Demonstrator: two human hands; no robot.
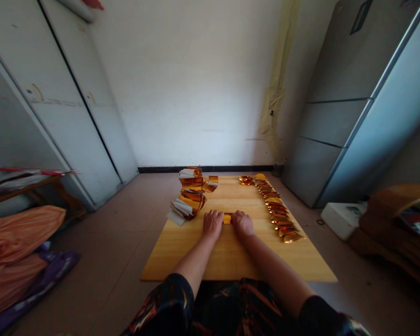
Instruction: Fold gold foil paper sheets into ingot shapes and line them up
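as the left hand [213, 223] and right hand [242, 223] pinch a gold foil strip [227, 218]

they sit close together at the middle of a wooden board [196, 261], fingertips clamped on the strip from either side. folded foil pieces [276, 210] run in a row to the right, stacked foil bundles [191, 200] lie left, and a grey fridge [336, 107] stands beyond.

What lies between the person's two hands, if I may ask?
A small piece of gold foil lies between the left hand and right hand, in the head view.
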